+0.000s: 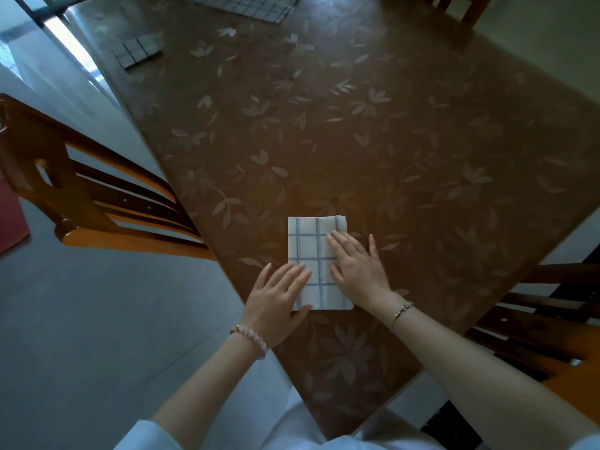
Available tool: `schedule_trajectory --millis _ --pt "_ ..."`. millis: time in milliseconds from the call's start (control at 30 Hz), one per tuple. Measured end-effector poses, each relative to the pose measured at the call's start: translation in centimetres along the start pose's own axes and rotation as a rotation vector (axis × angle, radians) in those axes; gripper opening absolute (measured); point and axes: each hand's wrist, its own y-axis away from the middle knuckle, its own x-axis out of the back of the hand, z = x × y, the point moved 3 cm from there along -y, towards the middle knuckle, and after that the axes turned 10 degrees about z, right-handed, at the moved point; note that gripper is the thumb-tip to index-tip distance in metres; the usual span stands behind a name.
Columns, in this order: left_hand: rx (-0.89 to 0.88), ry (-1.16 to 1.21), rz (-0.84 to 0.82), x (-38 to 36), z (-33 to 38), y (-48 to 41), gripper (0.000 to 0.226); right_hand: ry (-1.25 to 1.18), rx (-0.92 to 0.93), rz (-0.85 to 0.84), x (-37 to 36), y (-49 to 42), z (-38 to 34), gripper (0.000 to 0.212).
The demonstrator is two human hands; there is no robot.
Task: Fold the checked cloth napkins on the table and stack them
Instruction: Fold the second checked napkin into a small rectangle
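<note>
A white napkin with blue checks [308, 245] lies folded into a narrow rectangle on the brown flowered table [406, 141], near its closest corner. My left hand [279, 297] lies flat on the napkin's lower left part, fingers straight. My right hand [357, 267] presses flat on its right side, fingers spread. A small folded checked napkin [138, 51] rests at the far left of the table. An unfolded checked napkin [253, 6] lies spread at the far edge, partly cut off by the frame.
A wooden chair [97, 196] stands at the table's left side, another [535, 326] at the right, and a third [464, 8] at the far end. A red mat [9, 219] lies on the floor at the left.
</note>
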Motion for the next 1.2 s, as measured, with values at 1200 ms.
schedule_trajectory --millis 1200 --pt "-0.245 -0.023 0.338 -2.2 3.7 9.6 0.025 -0.062 0.362 0.22 -0.2 14.7 0.8 0.04"
